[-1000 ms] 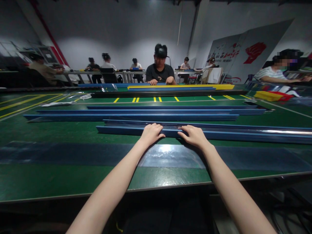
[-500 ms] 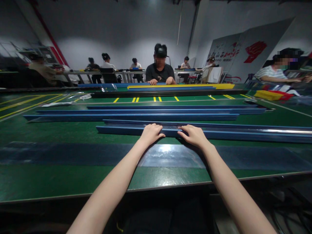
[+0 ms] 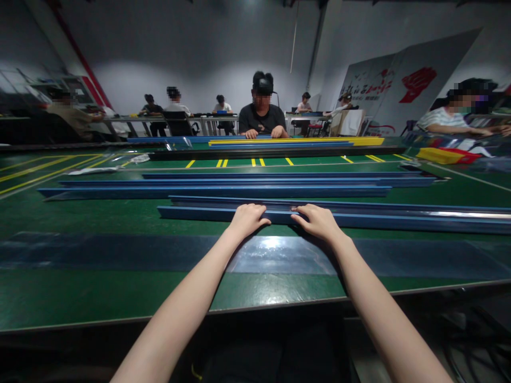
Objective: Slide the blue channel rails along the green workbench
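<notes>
A long blue channel strip (image 3: pixel 399 221) lies across the green table, with two raised walls and a trough between them. My left hand (image 3: pixel 248 217) is closed over its near wall, thumb on the front face and fingertips hidden inside the trough. A short way to the right, my right hand (image 3: pixel 317 219) grips the same wall in the same manner, its thumb pointing left. Between the two thumbs a stretch of blue wall shows. Nearer to me, under my forearms, a clear plastic film sheet (image 3: pixel 275 255) lies flat and shiny.
Farther off lie more blue channel strips (image 3: pixel 215 192), a black strip (image 3: pixel 271 153) and a yellow strip (image 3: pixel 299 141). Across the table sits a co-worker (image 3: pixel 262 114) with both hands at a strip. Yellow and red trays (image 3: pixel 443 155) stand at the right. The table edge (image 3: pixel 279 306) runs close to me.
</notes>
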`<action>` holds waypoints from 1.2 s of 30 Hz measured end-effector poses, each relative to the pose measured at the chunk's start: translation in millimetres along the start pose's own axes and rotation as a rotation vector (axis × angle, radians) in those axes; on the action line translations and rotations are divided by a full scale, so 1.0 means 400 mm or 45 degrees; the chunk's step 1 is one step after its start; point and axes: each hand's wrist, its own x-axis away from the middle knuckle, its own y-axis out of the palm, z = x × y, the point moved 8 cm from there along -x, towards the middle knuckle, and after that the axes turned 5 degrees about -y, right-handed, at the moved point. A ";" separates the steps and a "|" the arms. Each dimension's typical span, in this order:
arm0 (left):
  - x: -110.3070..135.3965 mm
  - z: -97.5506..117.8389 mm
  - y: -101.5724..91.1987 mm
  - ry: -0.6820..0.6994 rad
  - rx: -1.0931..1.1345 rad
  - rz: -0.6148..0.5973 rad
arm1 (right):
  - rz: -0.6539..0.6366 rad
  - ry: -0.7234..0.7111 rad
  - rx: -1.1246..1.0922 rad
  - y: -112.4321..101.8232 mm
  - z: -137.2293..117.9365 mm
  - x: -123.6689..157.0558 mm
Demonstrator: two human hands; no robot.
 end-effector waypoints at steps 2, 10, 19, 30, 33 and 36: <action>0.000 -0.001 0.001 -0.001 -0.001 -0.006 | -0.002 0.002 0.000 -0.001 0.000 0.000; -0.002 -0.006 0.003 -0.021 0.017 -0.020 | -0.005 0.013 0.000 -0.001 -0.001 0.001; -0.002 -0.009 0.000 -0.052 0.023 -0.033 | -0.012 0.022 -0.003 0.002 0.003 0.000; -0.003 -0.015 -0.004 -0.086 0.046 -0.025 | 0.022 0.009 -0.048 -0.006 -0.001 0.002; -0.005 -0.017 -0.004 -0.100 0.048 -0.037 | 0.019 0.003 -0.056 -0.007 -0.003 0.002; -0.005 -0.017 -0.003 -0.099 0.051 -0.042 | 0.022 0.004 -0.053 -0.007 -0.002 0.002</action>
